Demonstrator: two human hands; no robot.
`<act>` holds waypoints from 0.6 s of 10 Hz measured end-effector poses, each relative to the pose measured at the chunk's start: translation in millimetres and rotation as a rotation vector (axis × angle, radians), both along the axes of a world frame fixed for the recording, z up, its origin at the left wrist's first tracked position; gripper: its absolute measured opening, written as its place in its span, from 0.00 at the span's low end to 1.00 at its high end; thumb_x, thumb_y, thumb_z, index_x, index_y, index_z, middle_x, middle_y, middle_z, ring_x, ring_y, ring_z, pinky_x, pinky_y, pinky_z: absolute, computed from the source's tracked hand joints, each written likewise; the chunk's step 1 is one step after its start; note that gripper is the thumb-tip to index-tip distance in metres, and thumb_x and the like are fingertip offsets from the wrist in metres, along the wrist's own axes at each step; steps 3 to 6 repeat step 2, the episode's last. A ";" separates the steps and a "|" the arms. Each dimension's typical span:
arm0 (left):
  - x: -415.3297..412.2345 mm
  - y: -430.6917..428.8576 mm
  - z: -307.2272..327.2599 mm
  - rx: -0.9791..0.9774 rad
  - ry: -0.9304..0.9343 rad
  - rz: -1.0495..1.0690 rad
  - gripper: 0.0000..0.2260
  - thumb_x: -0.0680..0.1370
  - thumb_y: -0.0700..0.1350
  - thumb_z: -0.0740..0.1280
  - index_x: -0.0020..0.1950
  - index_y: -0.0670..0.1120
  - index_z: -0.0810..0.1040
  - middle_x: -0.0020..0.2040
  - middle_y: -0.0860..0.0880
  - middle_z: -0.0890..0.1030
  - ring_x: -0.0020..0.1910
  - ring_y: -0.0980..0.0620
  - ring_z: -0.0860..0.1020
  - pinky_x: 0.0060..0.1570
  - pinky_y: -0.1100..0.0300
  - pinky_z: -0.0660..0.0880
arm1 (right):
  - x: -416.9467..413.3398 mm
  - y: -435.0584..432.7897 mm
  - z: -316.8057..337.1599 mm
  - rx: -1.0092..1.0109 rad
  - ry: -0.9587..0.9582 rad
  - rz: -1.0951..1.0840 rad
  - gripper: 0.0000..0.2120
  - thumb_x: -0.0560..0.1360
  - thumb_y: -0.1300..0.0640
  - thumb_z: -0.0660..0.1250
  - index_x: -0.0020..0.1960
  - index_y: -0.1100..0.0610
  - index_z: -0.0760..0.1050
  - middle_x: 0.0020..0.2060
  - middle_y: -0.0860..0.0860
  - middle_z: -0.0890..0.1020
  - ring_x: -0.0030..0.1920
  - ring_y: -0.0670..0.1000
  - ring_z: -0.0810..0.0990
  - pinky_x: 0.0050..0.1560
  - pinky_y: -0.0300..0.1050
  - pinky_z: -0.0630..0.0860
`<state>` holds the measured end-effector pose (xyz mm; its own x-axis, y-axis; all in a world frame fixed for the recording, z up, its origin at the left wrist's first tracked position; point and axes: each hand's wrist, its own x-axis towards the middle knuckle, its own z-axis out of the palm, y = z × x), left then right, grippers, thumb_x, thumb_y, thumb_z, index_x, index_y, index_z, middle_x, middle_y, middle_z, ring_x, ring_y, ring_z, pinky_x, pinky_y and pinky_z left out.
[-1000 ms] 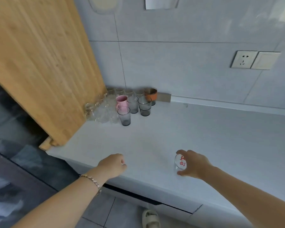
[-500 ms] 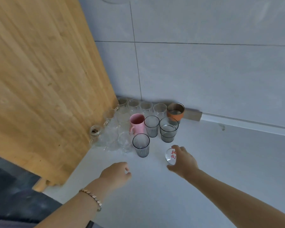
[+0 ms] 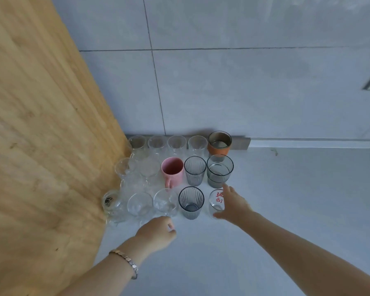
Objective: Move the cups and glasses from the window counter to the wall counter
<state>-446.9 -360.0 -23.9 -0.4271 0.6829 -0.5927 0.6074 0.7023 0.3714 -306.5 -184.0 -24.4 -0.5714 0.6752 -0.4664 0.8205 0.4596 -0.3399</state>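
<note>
A small clear glass with red print (image 3: 215, 202) stands on the white wall counter (image 3: 297, 199), at the right end of the front row of cups. My right hand (image 3: 236, 207) wraps around its right side, thumb at the base and index finger up. Left of it stands a ribbed grey glass (image 3: 191, 202). Behind are a pink mug (image 3: 172, 171), another ribbed grey glass (image 3: 194, 170), a smooth grey glass (image 3: 219, 170) and an orange-sleeved cup (image 3: 219, 143). Several clear glasses (image 3: 176, 144) fill the corner. My left hand (image 3: 156, 232) hovers loosely closed with nothing in it, just in front of the clear glasses.
A large wooden board (image 3: 41, 146) leans along the left side, touching the cluster's left edge. A small clear jar (image 3: 110, 201) sits against it. The tiled wall (image 3: 244, 92) rises right behind the back row. Bare counter stretches to the right.
My right hand carried the red-printed glass forward from the counter's front edge and it now rests beside the ribbed grey glass. My left hand moved forward too, and the view came closer.
</note>
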 end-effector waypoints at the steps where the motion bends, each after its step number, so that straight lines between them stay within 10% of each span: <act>1: -6.9 12.2 7.9 0.013 0.040 -0.084 0.04 0.77 0.48 0.59 0.43 0.52 0.70 0.49 0.51 0.74 0.46 0.51 0.71 0.49 0.60 0.69 | 8.5 3.3 5.3 -0.046 -0.130 -0.031 0.40 0.67 0.52 0.75 0.71 0.62 0.58 0.64 0.56 0.73 0.64 0.57 0.74 0.60 0.47 0.72; 2: -1.4 25.3 28.2 -0.010 0.075 -0.165 0.05 0.77 0.45 0.59 0.42 0.48 0.71 0.45 0.47 0.74 0.43 0.46 0.72 0.43 0.62 0.67 | 23.0 2.8 21.3 -0.014 -0.264 0.007 0.25 0.72 0.55 0.71 0.65 0.60 0.69 0.62 0.55 0.77 0.62 0.55 0.76 0.58 0.45 0.74; 6: -1.4 25.3 28.2 -0.010 0.075 -0.165 0.05 0.77 0.45 0.59 0.42 0.48 0.71 0.45 0.47 0.74 0.43 0.46 0.72 0.43 0.62 0.67 | 23.0 2.8 21.3 -0.014 -0.264 0.007 0.25 0.72 0.55 0.71 0.65 0.60 0.69 0.62 0.55 0.77 0.62 0.55 0.76 0.58 0.45 0.74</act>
